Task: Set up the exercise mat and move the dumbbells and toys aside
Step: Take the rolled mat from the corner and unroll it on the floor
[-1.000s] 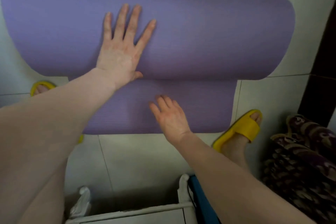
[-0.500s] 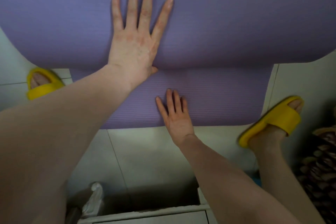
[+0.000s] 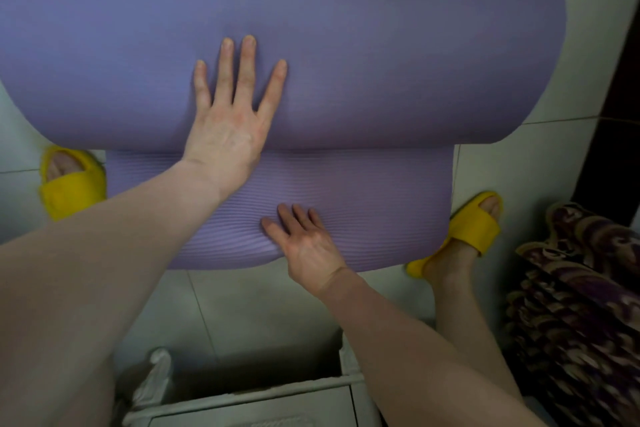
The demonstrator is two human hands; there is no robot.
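Pressing flat-fingered, the left hand [image 3: 225,128] has pushed the purple exercise mat roll [image 3: 381,55] further beyond the right hand [image 3: 308,246] pinning the unrolled end, so unrolling advances.

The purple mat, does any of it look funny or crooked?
Only a little: the mat is still mostly a roll, and its flat end bulges into wrinkles beside the right hand. No tears show.

Pale tiled floor [image 3: 263,315], yellow slippers [image 3: 71,189] on both feet, white cabinet [image 3: 249,402] at btm, patterned purple fabric [image 3: 575,308] lay at rt.
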